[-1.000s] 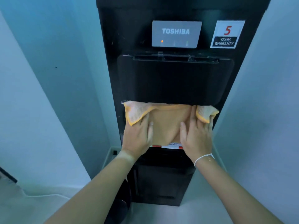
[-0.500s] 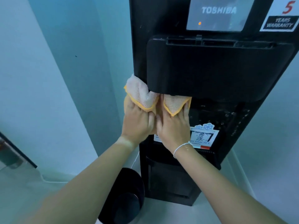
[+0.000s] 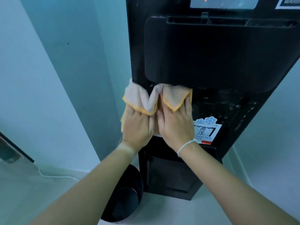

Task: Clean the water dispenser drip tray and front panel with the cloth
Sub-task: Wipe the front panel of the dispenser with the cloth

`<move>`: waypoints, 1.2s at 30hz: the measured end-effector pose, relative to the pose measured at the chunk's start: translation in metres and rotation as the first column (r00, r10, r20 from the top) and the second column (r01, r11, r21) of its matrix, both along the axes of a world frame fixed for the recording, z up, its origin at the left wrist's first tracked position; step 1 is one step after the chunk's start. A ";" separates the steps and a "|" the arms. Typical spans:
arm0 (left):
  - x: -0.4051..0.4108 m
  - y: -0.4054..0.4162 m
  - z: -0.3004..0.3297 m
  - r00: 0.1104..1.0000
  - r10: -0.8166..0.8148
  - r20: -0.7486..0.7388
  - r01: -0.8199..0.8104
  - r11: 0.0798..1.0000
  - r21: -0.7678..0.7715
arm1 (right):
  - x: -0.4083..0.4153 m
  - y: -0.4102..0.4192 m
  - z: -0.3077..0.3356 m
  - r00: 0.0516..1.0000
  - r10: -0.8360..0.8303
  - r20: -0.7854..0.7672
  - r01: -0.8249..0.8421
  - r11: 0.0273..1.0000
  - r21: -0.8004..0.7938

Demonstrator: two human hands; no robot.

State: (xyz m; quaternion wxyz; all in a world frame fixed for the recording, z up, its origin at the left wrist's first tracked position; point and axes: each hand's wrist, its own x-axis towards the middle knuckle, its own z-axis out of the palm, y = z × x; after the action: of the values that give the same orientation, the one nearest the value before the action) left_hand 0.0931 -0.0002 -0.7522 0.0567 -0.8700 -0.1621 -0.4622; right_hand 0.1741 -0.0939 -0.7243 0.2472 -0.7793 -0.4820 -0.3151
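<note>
A tall black water dispenser (image 3: 211, 54) fills the upper right of the head view. A bulging black tap cover (image 3: 219, 51) overhangs a recessed front panel (image 3: 227, 108) speckled with droplets. An orange-edged pale cloth (image 3: 146, 98) is bunched against the panel's left side, just under the cover. My left hand (image 3: 138, 129) and my right hand (image 3: 175, 125) lie side by side, both pressing the cloth against the panel. The drip tray (image 3: 209, 147) shows only as a dark grille strip below the sticker, beside my right wrist.
A white "Cool 10°C" sticker (image 3: 206, 132) sits on the panel right of my hands. A black round bin (image 3: 125, 197) stands on the floor at the dispenser's left foot. Pale blue walls close in on both sides. A white cable (image 3: 53, 176) runs along the floor.
The cloth was spread wide under the cover a second ago; both hands slid it left and gathered it at the panel's left edge. The camera moved closer and leftward.
</note>
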 end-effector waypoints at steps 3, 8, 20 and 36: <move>-0.002 0.007 0.017 0.998 -0.059 0.010 0.058 0.997 0.050 | -0.002 0.014 0.010 0.997 0.036 0.063 -0.033 0.999 -0.043; -0.041 0.005 -0.055 0.939 -0.128 -0.319 0.123 0.992 -0.038 | -0.002 -0.007 -0.049 0.988 0.111 0.104 -0.055 0.896 -0.441; -0.026 -0.005 -0.027 0.935 -0.255 -0.247 0.174 0.935 -0.308 | -0.005 -0.002 -0.005 0.992 0.114 0.050 -0.095 0.955 -0.280; -0.022 -0.049 -0.036 0.846 -0.284 -0.450 0.074 0.900 -0.429 | 0.015 -0.070 -0.055 0.995 -0.095 -0.012 0.078 0.879 -0.470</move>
State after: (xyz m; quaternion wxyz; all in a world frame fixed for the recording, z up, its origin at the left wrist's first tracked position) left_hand 0.0713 -0.0489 -0.7879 -0.1241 -0.9644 -0.1478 -0.1806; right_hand 0.1894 -0.1636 -0.7793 0.0454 -0.8420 -0.5042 -0.1865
